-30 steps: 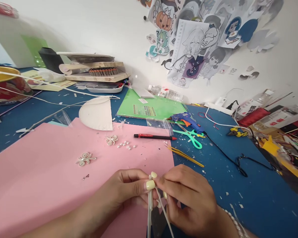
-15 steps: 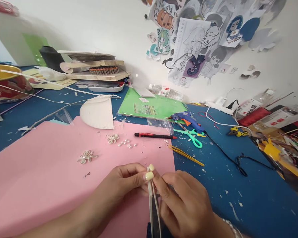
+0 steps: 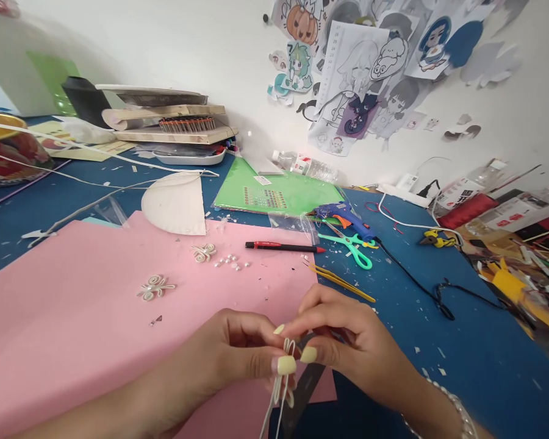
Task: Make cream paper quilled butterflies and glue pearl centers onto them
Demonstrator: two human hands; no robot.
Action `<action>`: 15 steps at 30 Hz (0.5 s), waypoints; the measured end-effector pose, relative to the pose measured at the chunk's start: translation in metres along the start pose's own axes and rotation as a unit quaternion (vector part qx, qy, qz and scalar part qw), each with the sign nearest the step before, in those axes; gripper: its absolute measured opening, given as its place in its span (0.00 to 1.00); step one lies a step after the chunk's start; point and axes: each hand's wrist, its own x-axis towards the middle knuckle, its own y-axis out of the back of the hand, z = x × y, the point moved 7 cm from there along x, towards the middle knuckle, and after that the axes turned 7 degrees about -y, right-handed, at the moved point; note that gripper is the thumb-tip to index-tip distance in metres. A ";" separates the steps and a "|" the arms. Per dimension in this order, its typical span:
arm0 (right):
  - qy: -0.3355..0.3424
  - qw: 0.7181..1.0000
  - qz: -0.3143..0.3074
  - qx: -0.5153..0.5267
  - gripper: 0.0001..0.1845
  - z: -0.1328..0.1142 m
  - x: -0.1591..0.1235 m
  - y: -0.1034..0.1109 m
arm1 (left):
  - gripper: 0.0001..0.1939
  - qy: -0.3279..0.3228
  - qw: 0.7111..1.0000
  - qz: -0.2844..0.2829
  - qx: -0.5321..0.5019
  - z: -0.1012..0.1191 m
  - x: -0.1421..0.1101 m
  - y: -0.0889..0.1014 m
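A thin white cord (image 3: 279,393), bent into narrow loops at its top, stands between my hands near the bottom middle, its loose ends hanging down. My left hand (image 3: 238,350) is closed, pinching the cord between thumb and fingers. My right hand (image 3: 348,341) has thumb and index finger at either side of the loop tops, nearly closed on them. Behind the cord a dark flat strip (image 3: 304,390) slants under my right hand; whether those fingers hold it is hidden. On the pink sheet (image 3: 91,341) lie two coiled cord ornaments, one farther left (image 3: 155,287) and one behind (image 3: 204,252).
Small white pearls (image 3: 231,262) and a black-and-red pen (image 3: 283,247) lie beyond my hands. Yellow tweezers (image 3: 341,281), green scissors (image 3: 354,249) and a blue glue gun (image 3: 343,214) are to the right. A cream half-oval piece (image 3: 176,204) lies behind, with long cords trailing left.
My right hand has lifted and turned, its thumb now by the loop tops. The cord has shifted slightly right and down, and the dark strip now slants instead of standing nearly upright.
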 end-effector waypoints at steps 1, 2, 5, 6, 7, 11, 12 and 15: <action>-0.011 1.000 -0.002 0.009 0.10 0.001 0.000 -0.001 | 0.04 0.001 1.000 -0.007 0.000 0.001 0.000 -0.002; -0.019 1.000 -0.005 0.017 0.09 0.003 0.000 -0.002 | 0.04 0.003 1.000 -0.013 -0.001 0.001 -0.001 -0.003; -0.028 0.999 -0.005 0.035 0.07 0.004 0.001 -0.005 | 0.05 0.012 1.000 -0.020 -0.007 0.000 -0.001 -0.006; -0.025 0.999 -0.003 0.037 0.07 0.003 0.001 -0.005 | 0.05 0.016 1.000 -0.018 -0.006 0.000 -0.001 -0.005; -0.021 0.999 -0.001 0.037 0.06 0.003 0.002 -0.005 | 0.05 0.018 1.000 -0.015 -0.004 -0.001 -0.001 -0.005; -0.005 1.000 0.010 0.026 0.05 0.002 0.003 -0.004 | 0.06 0.027 1.000 -0.013 0.008 -0.002 -0.001 -0.003; -0.001 1.000 0.015 0.021 0.06 0.002 0.003 -0.003 | 0.06 0.030 0.999 -0.013 0.007 -0.002 -0.001 -0.003; 0.014 1.000 0.028 0.002 0.06 -0.001 0.001 0.002 | 0.07 0.039 0.999 -0.034 0.008 -0.002 0.000 -0.004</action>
